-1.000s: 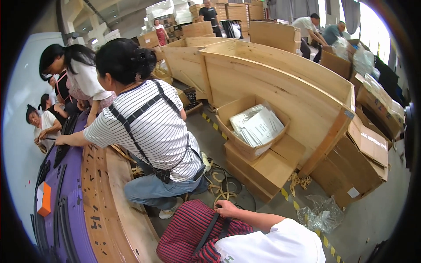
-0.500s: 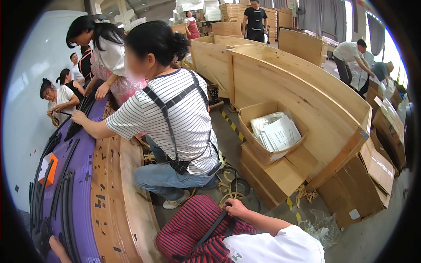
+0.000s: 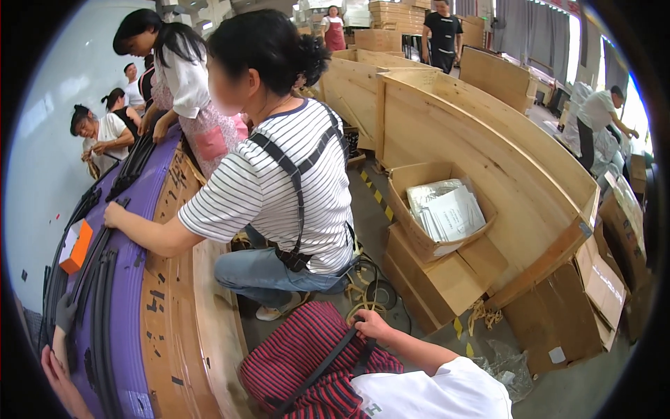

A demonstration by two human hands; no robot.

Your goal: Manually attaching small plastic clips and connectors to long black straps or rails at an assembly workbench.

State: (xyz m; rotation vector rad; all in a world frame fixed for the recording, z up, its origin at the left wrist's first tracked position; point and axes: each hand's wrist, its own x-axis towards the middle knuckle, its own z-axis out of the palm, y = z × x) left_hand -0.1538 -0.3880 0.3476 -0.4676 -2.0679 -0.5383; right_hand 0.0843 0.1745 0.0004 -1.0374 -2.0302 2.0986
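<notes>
My right hand (image 3: 373, 325) is closed around a black strap (image 3: 328, 366) that lies across red-and-black striped fabric (image 3: 300, 346) in front of me. At the lower left rim, a bare hand (image 3: 54, 369), which appears to be my left, has its fingers stretched out at the edge of a purple surface (image 3: 131, 335). A grey-gloved hand (image 3: 66, 312) rests just above it among long black strips (image 3: 105, 325); whose it is cannot be made out. In front, a person in a striped shirt (image 3: 279, 167) has a hand (image 3: 113, 214) on the strips.
An orange-and-white box (image 3: 77, 248) stands on the purple surface. Cardboard (image 3: 164, 307) and a wooden edge (image 3: 220, 335) border it. To the right are a carton of packets (image 3: 443, 248), a large wooden crate (image 3: 481, 146), and plastic wrap (image 3: 506, 366). Several people work farther back.
The striped-shirt person's hand has come nearer along the strips. At the lower left, the bare fingers and the gloved hand have come into clearer view. My right hand keeps its hold on the strap.
</notes>
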